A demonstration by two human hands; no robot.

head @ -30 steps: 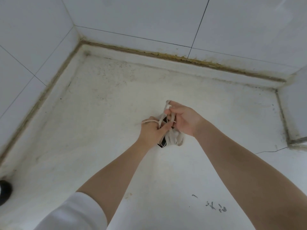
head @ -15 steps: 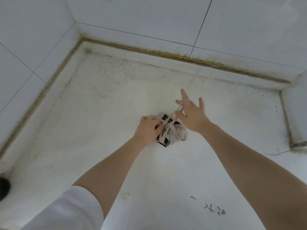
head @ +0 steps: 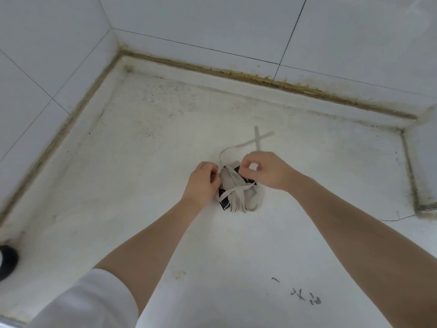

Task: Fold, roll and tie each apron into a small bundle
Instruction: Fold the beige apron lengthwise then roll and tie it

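Tying step: left hand (head: 203,183) clamps bundle (head: 238,192); right hand (head: 264,171) pinches strap (head: 246,144). Next: cinch knot.

tiled washroom-like corner, white wall tiles (head: 212,22), stained white floor (head: 146,143), grimy yellowed seam (head: 260,79)

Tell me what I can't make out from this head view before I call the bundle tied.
- Knot: the right hand covers the top of the apron bundle, so its grip there is unclear.
- Bundle's left side: hidden behind the left hand.
- Loose strap ends: blurred; they cross, but touching or not is unclear.
- Dark object: cut off by the left edge.
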